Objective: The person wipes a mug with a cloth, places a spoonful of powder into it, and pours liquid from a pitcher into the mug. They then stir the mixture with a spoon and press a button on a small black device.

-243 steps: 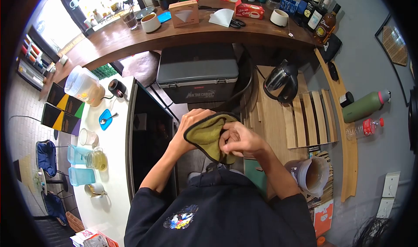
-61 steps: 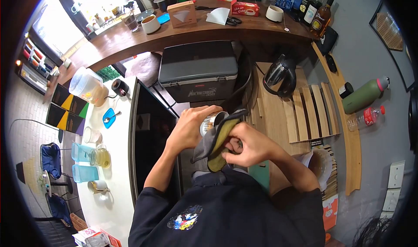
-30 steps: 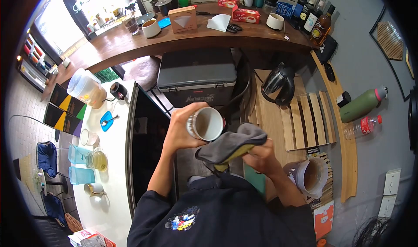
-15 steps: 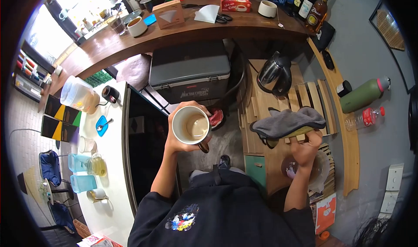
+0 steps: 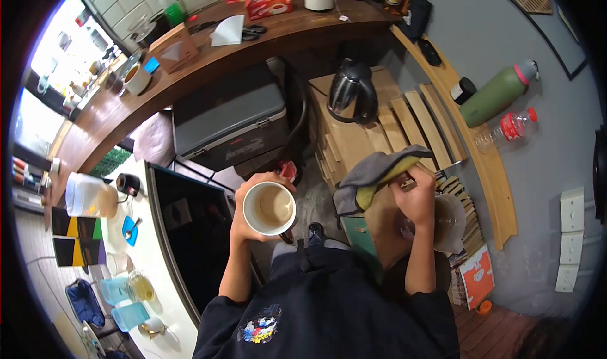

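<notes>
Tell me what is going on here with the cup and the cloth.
A person in a dark top is handling two things. The left hand holds a cup upright; it looks empty, stained brown inside. The right hand grips a grey-and-yellow cloth over the wooden stand, beside a jug. A kettle stands farther back.

Daylight pours in from the window (image 5: 45, 61) at the far left, blown out to white, and brightens the white bench (image 5: 165, 296) on the left. The grey wall (image 5: 537, 169) on the right is evenly and softly lit. The kettle (image 5: 351, 93) carries small glints. The white cup (image 5: 270, 208) and grey-and-yellow cloth (image 5: 373, 175) at the middle are sharp. Fisheye bending curves straight lines outward, detail softens toward the rim, and a black surround closes the circle.
</notes>
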Tool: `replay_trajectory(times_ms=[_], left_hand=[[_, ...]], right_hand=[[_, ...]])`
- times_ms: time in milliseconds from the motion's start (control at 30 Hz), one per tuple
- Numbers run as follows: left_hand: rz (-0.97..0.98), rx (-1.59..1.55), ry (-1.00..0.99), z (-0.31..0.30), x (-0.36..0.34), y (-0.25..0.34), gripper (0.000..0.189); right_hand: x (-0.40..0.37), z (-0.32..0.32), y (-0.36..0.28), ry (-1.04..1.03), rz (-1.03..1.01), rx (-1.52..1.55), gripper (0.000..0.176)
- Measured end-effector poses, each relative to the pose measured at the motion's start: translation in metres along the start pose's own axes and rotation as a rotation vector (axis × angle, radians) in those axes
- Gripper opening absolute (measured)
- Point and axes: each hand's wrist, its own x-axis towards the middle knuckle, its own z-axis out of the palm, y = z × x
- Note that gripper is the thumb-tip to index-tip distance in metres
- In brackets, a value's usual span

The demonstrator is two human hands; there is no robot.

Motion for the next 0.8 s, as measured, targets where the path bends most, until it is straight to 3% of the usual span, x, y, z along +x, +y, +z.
replay_trajectory(times_ms=[33,100,167,300,333,367,433,467,500,567,667,733,800], left_hand=[[-0.010,0.000,0.007,0.006,-0.002,-0.003,0.067],[-0.111,-0.211,0.057,0.027,-0.005,-0.006,0.070],[-0.085,-0.165,-0.047,0.034,-0.004,-0.017,0.074],[-0.155,-0.232,-0.078,0.059,0.001,-0.019,0.080],[-0.145,-0.223,-0.090,0.061,0.004,-0.015,0.071],[-0.134,-0.210,-0.099,0.061,0.008,-0.013,0.064],[-0.063,-0.105,-0.143,0.056,0.011,-0.016,0.067],[-0.082,-0.096,-0.109,0.056,0.010,-0.015,0.067],[-0.102,-0.086,-0.070,0.056,0.008,-0.014,0.068],[-0.079,-0.023,-0.023,0.051,0.007,-0.016,0.067],[0.027,0.036,0.026,0.041,0.001,-0.017,0.064],[0.087,0.184,0.083,0.032,-0.005,-0.013,0.062],[0.161,0.353,0.162,0.024,-0.010,-0.003,0.054]], right_hand=[[0.000,0.002,0.015,0.012,0.006,-0.013,0.014],[0.002,0.008,0.056,0.143,0.275,0.237,0.009],[0.015,0.005,0.087,0.289,0.342,0.209,0.013],[0.049,-0.002,0.163,0.564,0.534,-0.106,0.020],[0.051,-0.002,0.179,0.673,0.601,-0.227,0.024],[0.050,0.002,0.193,0.674,0.602,-0.226,0.024],[0.056,0.016,0.199,0.716,0.612,-0.482,0.032],[0.054,0.013,0.194,0.478,0.702,-0.437,0.041],[0.055,0.016,0.185,0.461,0.692,-0.426,0.041],[0.057,0.028,0.166,-0.131,0.723,-0.191,0.048],[0.052,0.062,0.120,-0.319,0.519,0.037,0.041],[0.056,0.075,0.082,-0.568,0.381,0.354,0.035],[0.060,0.093,0.059,-0.655,0.291,0.374,0.034]])
